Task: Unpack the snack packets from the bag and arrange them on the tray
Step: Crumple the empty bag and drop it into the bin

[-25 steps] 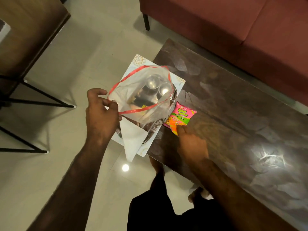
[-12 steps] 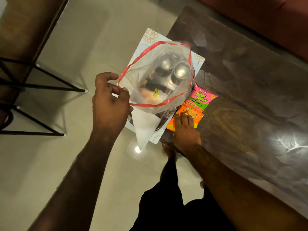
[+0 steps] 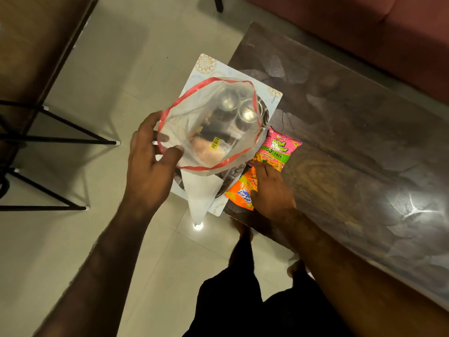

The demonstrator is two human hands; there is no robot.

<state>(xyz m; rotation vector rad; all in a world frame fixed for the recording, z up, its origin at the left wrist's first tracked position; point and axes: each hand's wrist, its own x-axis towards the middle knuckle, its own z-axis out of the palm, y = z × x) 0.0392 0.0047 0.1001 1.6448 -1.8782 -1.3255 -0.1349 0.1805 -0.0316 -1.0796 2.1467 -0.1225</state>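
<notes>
Right now my left hand pinches the red-trimmed rim of the clear plastic bag, thumb inside and fingers outside, holding its mouth open above the tray. Through the plastic I can make out something pinkish with a yellow price sticker, though whether it sits inside the bag or on the tray beneath, I cannot tell. My right hand lies flat, fingers pressing down on 2 snack packets on the dark table just beside the tray: an orange packet under my palm and a pink and green packet touching my fingertips. Neither packet is on the tray yet.
</notes>
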